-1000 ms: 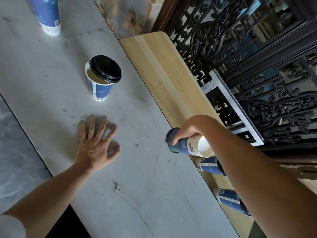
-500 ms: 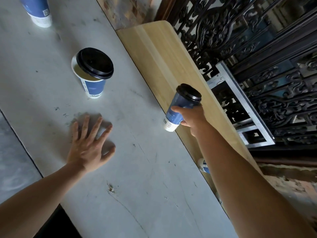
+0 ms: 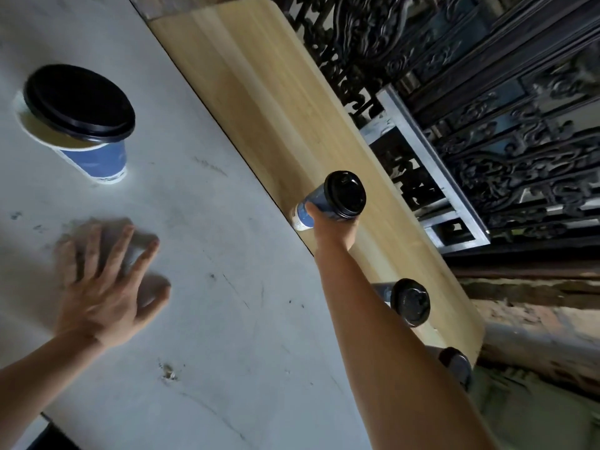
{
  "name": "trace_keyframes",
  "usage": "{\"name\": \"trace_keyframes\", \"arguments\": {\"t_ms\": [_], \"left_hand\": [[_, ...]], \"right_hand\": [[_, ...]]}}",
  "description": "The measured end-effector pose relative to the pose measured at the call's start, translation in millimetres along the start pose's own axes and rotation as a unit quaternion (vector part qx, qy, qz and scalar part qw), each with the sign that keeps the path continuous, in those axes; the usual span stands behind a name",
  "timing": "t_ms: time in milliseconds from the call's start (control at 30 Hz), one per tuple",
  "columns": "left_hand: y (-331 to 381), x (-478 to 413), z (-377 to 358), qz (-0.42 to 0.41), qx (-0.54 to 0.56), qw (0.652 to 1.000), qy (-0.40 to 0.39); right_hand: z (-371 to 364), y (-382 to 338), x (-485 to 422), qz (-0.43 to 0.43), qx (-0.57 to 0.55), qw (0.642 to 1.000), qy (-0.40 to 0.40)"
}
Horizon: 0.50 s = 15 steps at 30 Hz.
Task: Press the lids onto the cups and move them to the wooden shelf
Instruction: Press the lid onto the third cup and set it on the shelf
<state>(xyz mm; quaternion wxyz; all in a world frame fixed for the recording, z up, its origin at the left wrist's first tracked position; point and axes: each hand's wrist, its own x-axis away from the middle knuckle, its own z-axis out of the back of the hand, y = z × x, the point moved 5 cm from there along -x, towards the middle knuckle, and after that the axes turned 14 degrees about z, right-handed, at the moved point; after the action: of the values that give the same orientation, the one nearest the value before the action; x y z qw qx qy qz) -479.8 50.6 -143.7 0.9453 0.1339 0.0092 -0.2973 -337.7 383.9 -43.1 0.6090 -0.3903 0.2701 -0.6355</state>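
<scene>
Our right hand (image 3: 334, 227) wraps a lidded cup (image 3: 328, 199) over the wooden shelf (image 3: 259, 76), apparently landing; we should set it flat, left hand (image 3: 104, 284) spread on the desk (image 3: 211, 319).

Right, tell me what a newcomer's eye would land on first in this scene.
First, the right hand gripping a lidded blue cup at the near edge of the wooden shelf, which already carries two lidded cups nearer the person. Next, on the grey table at far left, a cup with its black lid sitting crooked, not pressed on. The left hand lies spread flat on the table.
</scene>
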Motion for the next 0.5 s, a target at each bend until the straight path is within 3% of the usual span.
{"name": "trace_keyframes", "arguments": {"t_ms": [500], "left_hand": [[-0.3, 0.3, -0.6, -0.001, -0.004, 1.0, -0.008]], "right_hand": [[-7.3, 16.7, 12.9, 0.022, -0.022, 0.999, -0.031]]}}
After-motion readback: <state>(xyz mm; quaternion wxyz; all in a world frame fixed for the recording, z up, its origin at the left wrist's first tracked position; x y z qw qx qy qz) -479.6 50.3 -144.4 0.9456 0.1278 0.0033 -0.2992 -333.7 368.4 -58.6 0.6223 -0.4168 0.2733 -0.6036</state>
